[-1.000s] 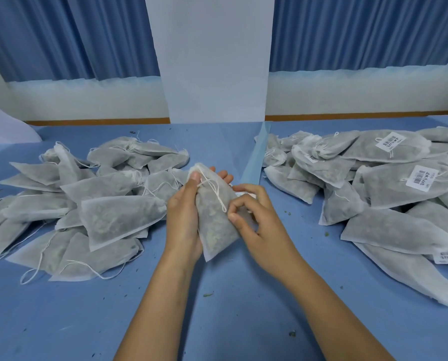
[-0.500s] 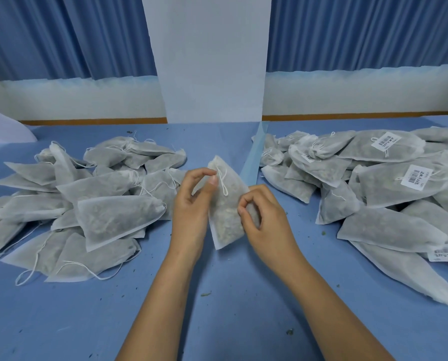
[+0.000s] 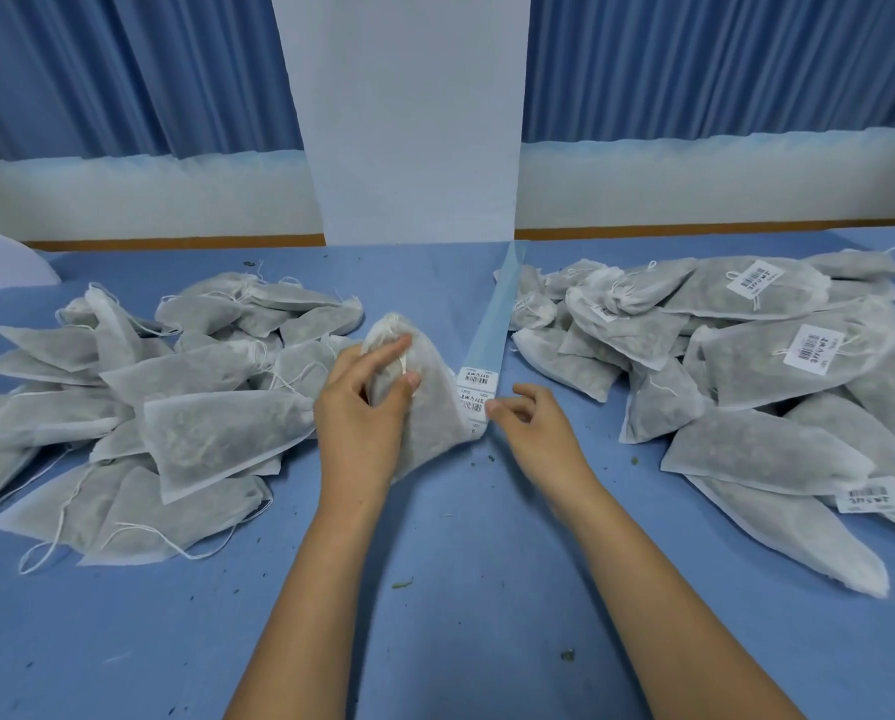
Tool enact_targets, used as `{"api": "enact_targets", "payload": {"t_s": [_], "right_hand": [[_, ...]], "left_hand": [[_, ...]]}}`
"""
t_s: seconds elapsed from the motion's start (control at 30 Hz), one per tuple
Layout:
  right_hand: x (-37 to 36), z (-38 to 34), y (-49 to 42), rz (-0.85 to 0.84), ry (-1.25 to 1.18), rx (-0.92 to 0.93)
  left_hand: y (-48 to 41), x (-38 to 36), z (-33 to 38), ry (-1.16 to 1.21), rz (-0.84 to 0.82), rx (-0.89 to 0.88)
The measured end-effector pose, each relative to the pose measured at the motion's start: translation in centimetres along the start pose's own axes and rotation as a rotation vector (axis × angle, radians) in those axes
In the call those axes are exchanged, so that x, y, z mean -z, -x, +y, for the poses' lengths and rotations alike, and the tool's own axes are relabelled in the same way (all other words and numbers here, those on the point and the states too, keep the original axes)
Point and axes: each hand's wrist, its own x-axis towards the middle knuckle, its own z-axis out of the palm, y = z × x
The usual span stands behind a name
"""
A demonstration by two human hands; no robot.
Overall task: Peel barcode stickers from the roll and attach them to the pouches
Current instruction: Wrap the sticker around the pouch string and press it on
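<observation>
My left hand (image 3: 363, 407) grips a white mesh pouch (image 3: 424, 407) near its tied top, holding it tilted over the blue table. A blue backing strip (image 3: 492, 330) runs from the back wall toward me, with white barcode stickers (image 3: 475, 400) at its near end. My right hand (image 3: 536, 423) is beside those stickers, its fingertips touching the edge of the lowest one; fingers curled, nothing clearly held. The pouch's right edge lies against the strip's near end.
A heap of unlabelled pouches (image 3: 175, 407) lies on the left. A heap of pouches with barcode labels (image 3: 746, 387) lies on the right. A white panel (image 3: 409, 122) stands at the back, blue curtains behind. Crumbs dot the table (image 3: 435, 589).
My right hand let go of the pouch and moved right to the sticker strip. My left hand shifted the pouch, now holding it alone near its top.
</observation>
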Motion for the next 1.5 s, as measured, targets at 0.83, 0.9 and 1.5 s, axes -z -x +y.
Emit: {"api": "enact_targets", "payload": {"t_s": [0.83, 0.9, 1.5], "right_hand": [[-1.2, -0.1, 1.6, 0.003, 0.332, 0.469], [-1.1, 0.0, 1.5, 0.003, 0.346, 0.468], [-0.5, -0.2, 1.0, -0.020, 0.003, 0.130]], "left_hand": [[-0.1, -1.1, -2.4, -0.525, -0.376, -0.328], [-0.1, -1.1, -2.3, -0.527, -0.393, -0.322], [-1.1, 1.7, -1.4, -0.154, 0.368, 0.130]]}}
